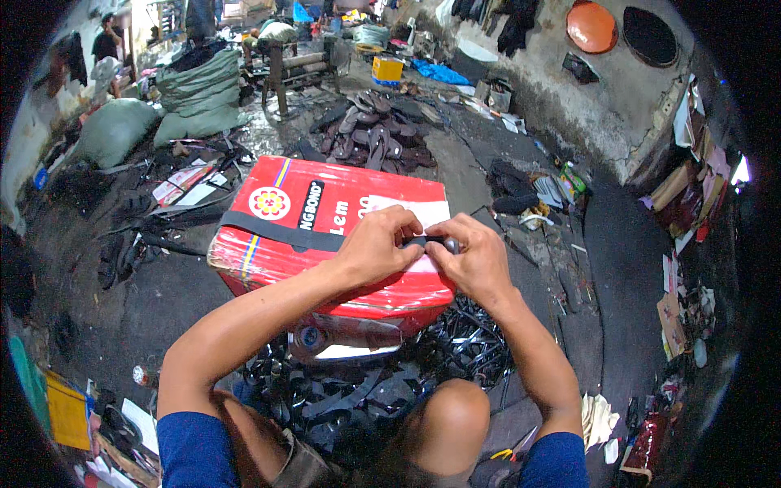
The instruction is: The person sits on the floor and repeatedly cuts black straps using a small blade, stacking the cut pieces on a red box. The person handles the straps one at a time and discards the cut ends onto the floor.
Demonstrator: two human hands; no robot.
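Note:
In front of me stands a red box (382, 291) with a white sheet on its top. A flat black strap (277, 233) lies across the box from the left edge and runs under my left hand (378, 246). My left hand's fingers are closed in a pinch on a small dark strap-like piece (420, 241). From the other side my right hand (478, 256) pinches the same piece, its thumb and fingertips close to the left ones. Whether this piece joins the long strap is hidden by my left hand.
Beyond the box lies a heap of dark sandals (378, 134). Black strips and scraps (468, 342) pile up below it, near my knees. Green sacks (118, 130) sit at the far left, and a yellow box (388, 68) stands further back. A stained wall (602, 106) rises at right.

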